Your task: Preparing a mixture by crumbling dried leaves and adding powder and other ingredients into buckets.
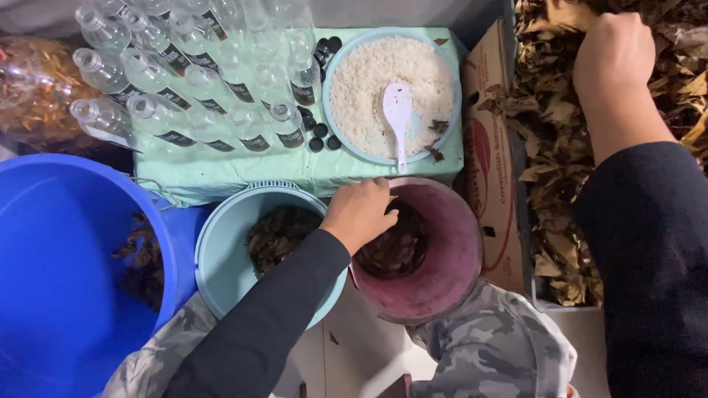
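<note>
My left hand [360, 212] reaches over the rim of a dark pink bucket [451, 258], its fingers curled down onto the dark wet leaves [398, 247] inside. Whether it grips any leaves is hidden. My right hand [613, 53] is up at the far right, fist closed in a heap of dry brown leaves [549, 118] in a cardboard box [489, 147]. Next to the pink bucket stands a pale blue basin [221, 265] with more dark leaves [276, 234] in it.
A light green covered stand holds several clear plastic bottles [184, 81], black caps [321, 133] and a blue bowl [333, 74] of white rice with a white spoon [398, 110]. A big blue tub [66, 273] is at the left. My camouflage-trousered knees [494, 346] are below.
</note>
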